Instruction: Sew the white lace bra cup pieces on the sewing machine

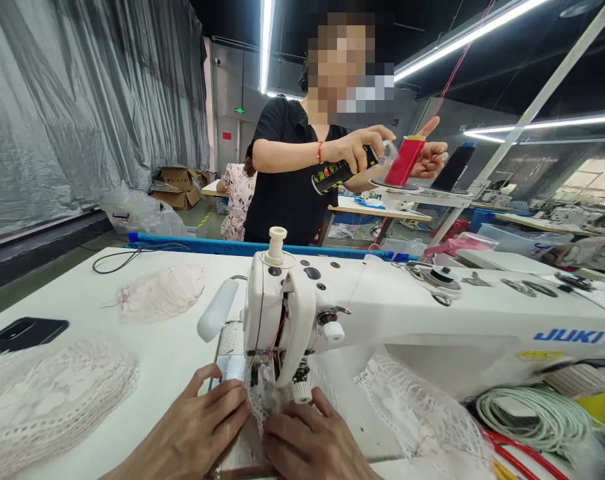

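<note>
White lace (407, 407) lies under the needle area of a white JUKI sewing machine (372, 307) and spreads out to the right beneath its arm. My left hand (197, 427) is left of the presser foot, its bent fingers closed at the lace's edge. Just in front of the foot, my right hand (315, 437) has its fingers pressed together on the same lace. Both sets of fingertips are close to the needle, and the foot itself is partly hidden. Pinkish thread runs down the machine's head.
Lace bundles (57, 400) and a smaller lace piece (162, 293) lie left, near a black phone (25, 333). A coiled pale green cord (532, 417) sits at right. Across the table, a person (292, 173) holds a black spray can (342, 173) beside a red thread cone (405, 160).
</note>
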Demonstrator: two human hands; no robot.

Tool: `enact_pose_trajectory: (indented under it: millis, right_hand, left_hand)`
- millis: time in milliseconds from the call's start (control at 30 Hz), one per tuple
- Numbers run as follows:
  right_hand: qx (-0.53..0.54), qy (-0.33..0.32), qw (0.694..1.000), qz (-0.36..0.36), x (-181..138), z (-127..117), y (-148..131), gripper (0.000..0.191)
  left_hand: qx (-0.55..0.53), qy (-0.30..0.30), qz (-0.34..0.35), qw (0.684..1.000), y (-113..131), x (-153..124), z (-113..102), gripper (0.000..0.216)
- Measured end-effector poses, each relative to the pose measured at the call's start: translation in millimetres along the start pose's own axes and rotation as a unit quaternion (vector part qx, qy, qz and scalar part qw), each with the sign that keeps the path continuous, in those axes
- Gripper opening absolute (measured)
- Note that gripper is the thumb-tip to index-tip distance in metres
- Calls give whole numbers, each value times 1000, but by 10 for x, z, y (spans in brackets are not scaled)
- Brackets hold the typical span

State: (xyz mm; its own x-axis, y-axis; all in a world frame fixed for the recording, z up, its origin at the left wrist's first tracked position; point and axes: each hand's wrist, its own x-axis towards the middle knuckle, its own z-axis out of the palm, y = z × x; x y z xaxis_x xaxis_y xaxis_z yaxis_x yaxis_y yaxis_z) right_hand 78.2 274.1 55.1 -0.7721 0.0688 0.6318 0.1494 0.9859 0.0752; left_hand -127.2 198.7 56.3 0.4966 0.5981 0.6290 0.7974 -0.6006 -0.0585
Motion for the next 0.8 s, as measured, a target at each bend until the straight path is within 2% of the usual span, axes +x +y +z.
enact_pose_trajectory:
  millis: [67, 167, 300, 467, 600, 667, 767, 800]
  right_hand:
    - [-13, 4, 1000, -1, -10, 17, -4, 37]
    - [-24, 9, 1000, -4, -32, 52, 2, 41]
    - [-27, 1, 1000, -2, -35, 92, 26, 50]
    - [-30, 24, 999, 25, 14, 110, 62, 53]
    - [-38, 41, 997, 49, 66, 105, 86, 56]
    - [-42, 19, 996, 71, 96, 110, 90, 51]
    - [-58, -8, 994, 89, 143, 102, 78, 22]
    - [-51, -10, 995, 87, 157, 78, 64, 19]
  left_hand:
    - [0, -7, -1, 1000, 14, 23, -38, 29]
    - [4, 8, -2, 1000, 29, 53, -37, 28]
    - [41, 72, -11, 997, 17, 53, 41, 32]
    - [79, -5, -30, 996, -62, -67, 72, 33]
    - [120, -18, -45, 992, -116, -157, 104, 39]
    - [112, 1, -52, 992, -123, -158, 115, 39]
    - [79, 56, -70, 993, -94, -132, 66, 36]
    - [65, 56, -80, 993, -70, -130, 27, 37]
